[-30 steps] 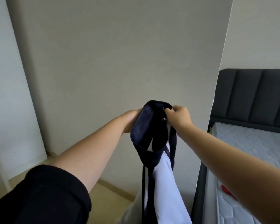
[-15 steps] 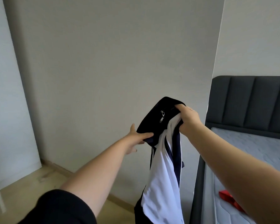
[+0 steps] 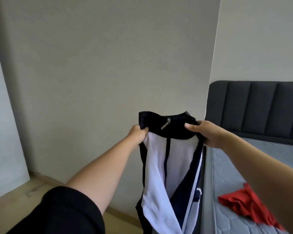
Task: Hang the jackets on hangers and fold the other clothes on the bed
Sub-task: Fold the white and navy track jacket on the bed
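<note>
A navy and white zip jacket (image 3: 161, 166) hangs in the air in front of me, collar up, its metal zip pull showing near the top. My left hand (image 3: 138, 135) grips the left end of the dark collar. On the collar's right end my right hand (image 3: 205, 132) holds the fabric with the thumb on top. The jacket's body drops down past the bed's left edge. No hanger is in view.
A bed with a grey quilted mattress (image 3: 240, 168) and a dark padded headboard (image 3: 260, 105) stands at the right. A red garment (image 3: 243, 203) lies crumpled on the mattress. A plain wall fills the view ahead; light wood floor (image 3: 13, 191) shows at lower left.
My left hand has moved from touching the jacket's side to gripping the collar's left end. The collar is now spread wide between both hands, and the view has turned toward the bed.
</note>
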Demonstrator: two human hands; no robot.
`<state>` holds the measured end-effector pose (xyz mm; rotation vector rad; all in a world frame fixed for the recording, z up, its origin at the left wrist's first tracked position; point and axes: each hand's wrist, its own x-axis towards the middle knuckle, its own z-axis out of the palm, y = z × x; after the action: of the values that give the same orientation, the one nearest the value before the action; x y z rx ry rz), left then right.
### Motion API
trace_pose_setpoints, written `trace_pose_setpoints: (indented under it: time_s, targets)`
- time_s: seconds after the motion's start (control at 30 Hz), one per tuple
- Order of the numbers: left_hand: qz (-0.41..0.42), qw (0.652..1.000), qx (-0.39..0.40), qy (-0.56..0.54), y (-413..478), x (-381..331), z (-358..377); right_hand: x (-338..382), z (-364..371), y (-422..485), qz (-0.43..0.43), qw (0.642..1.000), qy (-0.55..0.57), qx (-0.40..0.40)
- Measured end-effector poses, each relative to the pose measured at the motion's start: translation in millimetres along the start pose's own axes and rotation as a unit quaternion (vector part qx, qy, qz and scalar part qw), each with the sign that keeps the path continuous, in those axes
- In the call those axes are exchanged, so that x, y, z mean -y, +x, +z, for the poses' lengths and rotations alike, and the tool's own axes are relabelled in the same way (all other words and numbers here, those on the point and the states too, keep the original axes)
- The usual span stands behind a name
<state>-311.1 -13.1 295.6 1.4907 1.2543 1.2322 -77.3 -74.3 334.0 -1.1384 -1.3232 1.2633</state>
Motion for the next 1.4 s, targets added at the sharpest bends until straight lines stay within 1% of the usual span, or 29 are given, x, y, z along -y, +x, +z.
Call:
trace_pose_setpoints:
  time_s: [0.07,0.1,0.13,0.2,0.27,0.37,0.43,0.5,0.53,0.57,0.63,0.67,0.7,0.77,0.8,0.83,0.87,0.9,0.93,0.97,1.03,1.07,1.1,1.13,1.17,1.2,1.23,1.33,1.4]
  targets:
    - [0.024,0.998,0.016,0.060,2,-11,-6,-4,-3,-5,0.032,0.996,-0.069,0.041]
    - [0.036,0.995,0.019,0.092,3,-15,-8,-6,-3,-4,0.031,0.995,-0.090,0.031]
    - [0.050,0.992,0.020,0.116,3,-18,-11,-8,-1,-3,0.020,0.995,-0.103,0.002]
    - [0.075,0.988,0.024,0.131,2,-24,-19,-9,3,-1,-0.018,0.988,-0.129,-0.088]
    - [0.088,0.987,0.039,0.132,-2,-31,-28,-8,5,2,-0.050,0.968,-0.181,-0.168]
    - [0.101,0.977,0.059,0.177,-1,-47,-43,-1,9,6,-0.100,0.942,-0.235,-0.217]
    - [0.134,0.965,0.037,0.222,3,-63,-53,11,15,11,-0.157,0.912,-0.277,-0.258]
    - [0.171,0.959,-0.039,0.223,12,-77,-62,25,19,18,-0.212,0.890,-0.280,-0.292]
    - [0.181,0.955,-0.069,0.223,15,-79,-65,31,20,21,-0.218,0.889,-0.281,-0.290]
    - [0.192,0.946,-0.068,0.251,15,-80,-68,35,22,22,-0.199,0.893,-0.302,-0.269]
    - [0.169,0.926,0.006,0.339,14,-74,-73,35,26,24,-0.113,0.897,-0.382,-0.192]
    - [0.150,0.926,0.028,0.346,15,-68,-76,33,28,26,-0.086,0.899,-0.395,-0.167]
    - [0.141,0.932,0.026,0.332,15,-64,-77,32,29,28,-0.088,0.909,-0.375,-0.162]
    - [0.142,0.959,-0.060,0.237,22,-63,-78,35,29,33,-0.138,0.949,-0.229,-0.168]
    - [0.143,0.957,-0.103,0.230,24,-66,-78,39,29,35,-0.158,0.963,-0.148,-0.158]
    - [0.143,0.952,-0.126,0.242,24,-70,-78,43,29,37,-0.167,0.971,-0.094,-0.140]
    - [0.135,0.945,-0.117,0.275,23,-73,-79,47,30,38,-0.171,0.973,-0.091,-0.125]
    - [0.118,0.949,-0.087,0.280,24,-74,-83,50,32,40,-0.178,0.968,-0.127,-0.126]
    - [0.111,0.952,-0.079,0.275,22,-77,-84,51,36,41,-0.189,0.956,-0.174,-0.144]
    - [0.125,0.941,-0.084,0.302,22,-80,-86,51,39,44,-0.202,0.940,-0.213,-0.176]
    - [0.149,0.943,-0.097,0.282,28,-83,-88,51,43,50,-0.224,0.922,-0.218,-0.229]
    - [0.133,0.953,-0.094,0.256,30,-82,-89,50,44,52,-0.220,0.923,-0.212,-0.234]
    - [0.102,0.961,-0.055,0.251,28,-82,-90,48,45,53,-0.206,0.928,-0.214,-0.223]
    - [0.058,0.963,0.013,0.263,24,-78,-91,45,45,54,-0.190,0.935,-0.217,-0.206]
    - [0.024,0.956,0.074,0.282,22,-72,-94,41,43,55,-0.176,0.942,-0.211,-0.194]
    - [0.008,0.953,0.098,0.286,20,-65,-98,35,41,55,-0.165,0.949,-0.193,-0.186]
    - [0.013,0.959,0.098,0.266,20,-58,-103,30,39,54,-0.155,0.958,-0.164,-0.177]
    - [0.026,0.989,0.088,0.120,23,-45,-111,18,27,55,-0.114,0.983,-0.088,-0.111]
    - [0.016,0.992,0.105,0.073,24,-39,-112,12,18,57,-0.095,0.991,-0.075,-0.057]
